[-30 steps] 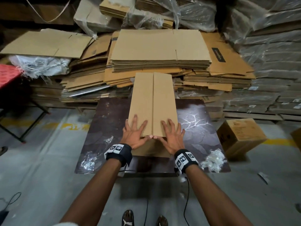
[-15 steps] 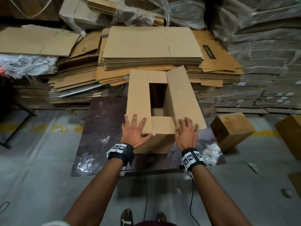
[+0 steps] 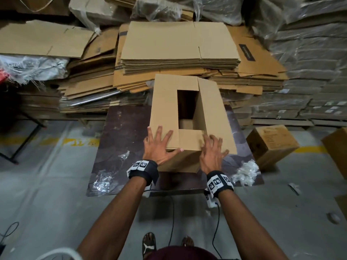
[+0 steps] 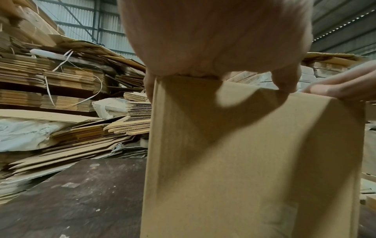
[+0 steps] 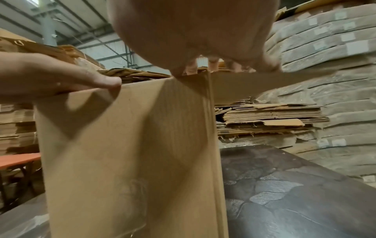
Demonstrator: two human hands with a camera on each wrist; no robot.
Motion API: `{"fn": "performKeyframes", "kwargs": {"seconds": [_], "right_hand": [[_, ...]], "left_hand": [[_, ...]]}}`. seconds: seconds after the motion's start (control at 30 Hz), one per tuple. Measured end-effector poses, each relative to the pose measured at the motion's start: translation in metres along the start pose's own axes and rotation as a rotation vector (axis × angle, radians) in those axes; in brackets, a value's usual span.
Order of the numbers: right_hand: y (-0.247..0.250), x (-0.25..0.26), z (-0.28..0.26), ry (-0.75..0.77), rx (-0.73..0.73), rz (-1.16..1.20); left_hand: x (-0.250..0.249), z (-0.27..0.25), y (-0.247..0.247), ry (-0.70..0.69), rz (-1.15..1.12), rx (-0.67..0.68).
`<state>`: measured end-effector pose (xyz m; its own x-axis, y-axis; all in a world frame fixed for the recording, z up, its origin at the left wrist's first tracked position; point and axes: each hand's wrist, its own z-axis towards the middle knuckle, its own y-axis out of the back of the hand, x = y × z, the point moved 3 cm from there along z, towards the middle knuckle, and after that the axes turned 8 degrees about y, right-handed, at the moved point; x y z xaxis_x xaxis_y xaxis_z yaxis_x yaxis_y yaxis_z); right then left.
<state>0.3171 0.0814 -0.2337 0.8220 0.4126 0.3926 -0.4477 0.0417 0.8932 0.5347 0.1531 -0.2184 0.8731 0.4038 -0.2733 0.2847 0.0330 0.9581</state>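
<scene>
A brown cardboard box (image 3: 165,102) stands on a dark table (image 3: 124,137). Its left long flap lies flat, and the near short flap (image 3: 189,139) is folded in. The right long flap (image 3: 212,109) is raised and tilted outward, leaving a dark opening (image 3: 187,106). My left hand (image 3: 159,145) presses flat on the left flap's near end, fingers spread and thumb along the near edge. At the near end of the right flap, my right hand (image 3: 212,152) rests with its fingers straight, slightly blurred. The wrist views show the box's near wall (image 4: 244,161) (image 5: 132,161) below each palm.
Stacks of flattened cartons (image 3: 178,42) rise right behind the table. Plastic-wrapped bundles (image 3: 309,72) fill the right side. A sealed box (image 3: 270,145) sits on the floor at the right, another (image 3: 338,151) at the frame edge. Plastic scraps (image 3: 246,171) lie on the table corners.
A second ago both long flaps lay flat and closed. The right flap has since swung up and open, and my right hand has shifted right onto it. My left hand has stayed put.
</scene>
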Motion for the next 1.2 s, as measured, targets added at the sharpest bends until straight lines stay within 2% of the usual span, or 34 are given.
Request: {"fn": "performKeyframes", "kwargs": {"seconds": [0.13,0.2,0.3,0.43,0.53,0.6,0.63,0.7,0.73,0.8,0.93,1.0,1.07,1.13,1.2], "right_hand": [[-0.017,0.015,-0.008,0.131,0.12,-0.105],[-0.02,0.018,-0.01,0.126,0.134,-0.111],[-0.018,0.017,-0.011,0.11,0.148,-0.102],[-0.017,0.021,-0.011,0.098,0.161,-0.115],[-0.016,0.022,-0.012,0.09,0.156,-0.106],[-0.015,0.021,-0.012,0.089,0.162,-0.107],[-0.016,0.021,-0.013,0.09,0.167,-0.11],[-0.017,0.02,-0.013,0.09,0.174,-0.109],[-0.017,0.02,-0.013,0.091,0.173,-0.109],[-0.017,0.022,-0.013,0.086,0.168,-0.113],[-0.017,0.028,-0.016,0.077,0.162,-0.127],[-0.017,0.031,-0.017,0.07,0.157,-0.131],[-0.016,0.033,-0.019,0.065,0.154,-0.126],[-0.016,0.033,-0.019,0.062,0.151,-0.114],[-0.015,0.033,-0.019,0.058,0.15,-0.108]], "left_hand": [[0.001,-0.001,0.002,-0.064,0.044,0.018],[0.002,-0.001,0.005,-0.127,0.101,0.013],[0.006,-0.005,0.015,-0.23,0.162,-0.083],[0.005,-0.008,0.021,-0.464,0.249,-0.094],[-0.005,-0.01,0.034,-0.51,0.223,-0.208],[-0.008,-0.013,0.05,-0.46,0.139,-0.402],[-0.005,-0.016,0.059,-0.388,0.103,-0.53],[0.009,-0.023,0.074,-0.156,0.122,-0.751],[0.018,-0.027,0.078,-0.037,0.158,-0.799],[0.033,-0.032,0.078,0.121,0.205,-0.735],[0.051,-0.034,0.053,0.277,0.227,-0.388],[0.051,-0.035,0.032,0.28,0.173,-0.218],[0.043,-0.035,0.011,0.261,0.016,-0.088],[0.037,-0.033,0.0,0.267,-0.078,-0.037],[0.035,-0.029,-0.003,0.273,-0.093,-0.046]]}}
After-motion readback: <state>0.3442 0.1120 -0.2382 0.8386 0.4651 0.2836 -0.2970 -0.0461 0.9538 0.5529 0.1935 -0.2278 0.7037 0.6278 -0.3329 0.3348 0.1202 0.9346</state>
